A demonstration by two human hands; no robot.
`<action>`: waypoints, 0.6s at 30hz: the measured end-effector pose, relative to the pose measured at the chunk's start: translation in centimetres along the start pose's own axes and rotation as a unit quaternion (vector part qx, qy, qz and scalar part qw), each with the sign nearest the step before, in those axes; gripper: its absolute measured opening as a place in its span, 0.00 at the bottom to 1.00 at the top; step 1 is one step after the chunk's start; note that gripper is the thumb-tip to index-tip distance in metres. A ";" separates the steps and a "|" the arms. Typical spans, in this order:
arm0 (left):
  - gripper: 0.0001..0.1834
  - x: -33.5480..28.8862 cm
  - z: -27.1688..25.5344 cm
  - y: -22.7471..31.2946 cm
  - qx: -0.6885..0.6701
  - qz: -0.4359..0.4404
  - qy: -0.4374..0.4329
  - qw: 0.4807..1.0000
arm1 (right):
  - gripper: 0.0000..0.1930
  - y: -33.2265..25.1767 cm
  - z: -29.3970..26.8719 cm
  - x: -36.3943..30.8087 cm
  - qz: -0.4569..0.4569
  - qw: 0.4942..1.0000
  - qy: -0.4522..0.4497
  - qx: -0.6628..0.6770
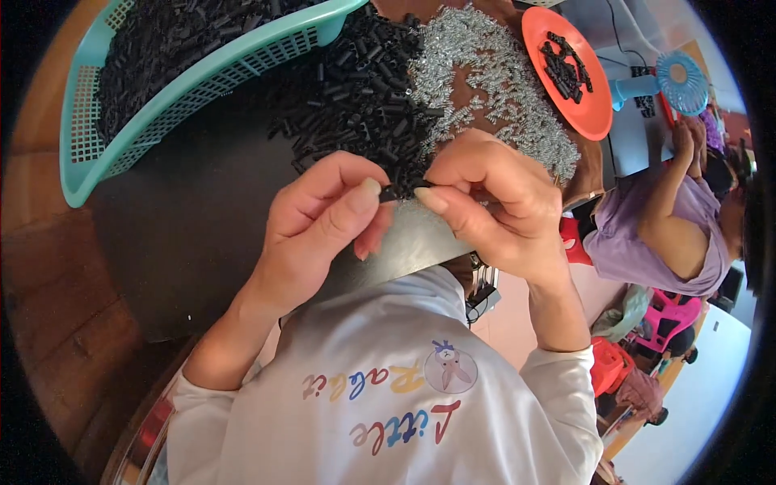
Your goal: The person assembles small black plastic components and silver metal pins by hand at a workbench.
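Observation:
Thumb and fingers of my left hand pinch a small black plastic piece over the near edge of the dark table. Facing it, my right hand is closed with thumb and forefinger on another small black piece. The two pieces are almost end to end; whether they join cannot be made out. Just beyond my hands lies a heap of short black plastic tubes. To its right spread many small shiny metal parts, some behind my right hand.
A teal perforated basket full of black pieces stands at the far left. An orange plate with several black pieces is at the far right, beside a small blue fan. A person in a purple shirt sits to the right.

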State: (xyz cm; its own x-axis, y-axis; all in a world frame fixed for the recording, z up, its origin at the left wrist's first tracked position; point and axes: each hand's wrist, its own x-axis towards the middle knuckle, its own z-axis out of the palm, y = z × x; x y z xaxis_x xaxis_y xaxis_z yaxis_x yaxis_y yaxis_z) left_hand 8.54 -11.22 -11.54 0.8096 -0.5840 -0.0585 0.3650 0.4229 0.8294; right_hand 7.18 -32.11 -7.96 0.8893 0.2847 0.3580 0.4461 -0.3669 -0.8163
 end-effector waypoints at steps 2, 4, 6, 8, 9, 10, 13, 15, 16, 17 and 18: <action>0.10 0.4 0.3 -0.3 0.003 -0.006 -0.015 1.000 | 0.07 -0.1 -0.3 -0.7 0.020 0.999 0.013 0.032; 0.11 0.9 0.8 -0.4 0.004 -0.044 -0.029 0.999 | 0.07 -0.1 -1.0 -1.4 0.043 0.997 0.030 0.061; 0.13 1.6 0.8 -0.9 0.055 -0.029 -0.066 0.996 | 0.07 -0.1 -1.8 -2.0 0.045 0.995 0.013 0.090; 0.13 2.1 1.3 -1.2 0.056 -0.032 -0.088 0.994 | 0.07 -0.1 -2.0 -2.3 0.053 0.993 0.034 0.099; 0.13 2.3 1.4 -1.3 0.055 -0.033 -0.092 0.994 | 0.07 0.0 -2.0 -2.5 0.060 0.991 0.052 0.112; 0.13 2.4 1.5 -1.4 0.067 -0.038 -0.096 0.992 | 0.07 0.2 -2.1 -2.8 0.061 0.990 0.054 0.112; 0.13 2.8 1.4 -1.7 0.088 -0.044 -0.115 0.988 | 0.06 0.5 -2.2 -3.3 0.053 0.989 0.060 0.125; 0.13 2.9 1.2 -1.9 0.096 -0.045 -0.129 0.986 | 0.06 0.5 -2.1 -3.4 0.036 0.990 0.061 0.121; 0.13 2.9 1.1 -1.9 0.102 -0.045 -0.135 0.985 | 0.06 0.6 -2.1 -3.4 0.037 0.990 0.061 0.122; 0.13 2.8 1.1 -2.0 0.107 -0.044 -0.140 0.983 | 0.06 0.6 -2.2 -3.4 0.028 0.992 0.056 0.106; 0.13 2.8 1.2 -2.0 0.107 -0.045 -0.140 0.983 | 0.06 0.6 -2.2 -3.3 0.018 0.994 0.050 0.091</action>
State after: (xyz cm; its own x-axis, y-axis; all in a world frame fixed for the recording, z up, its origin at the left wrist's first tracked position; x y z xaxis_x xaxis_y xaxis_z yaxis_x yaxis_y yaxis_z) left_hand 9.55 -14.50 -12.69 0.6095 -0.7928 -0.0065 0.2996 0.2227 0.9277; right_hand 4.69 -35.21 -8.64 0.9143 0.1803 0.3626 0.3957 -0.2074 -0.8947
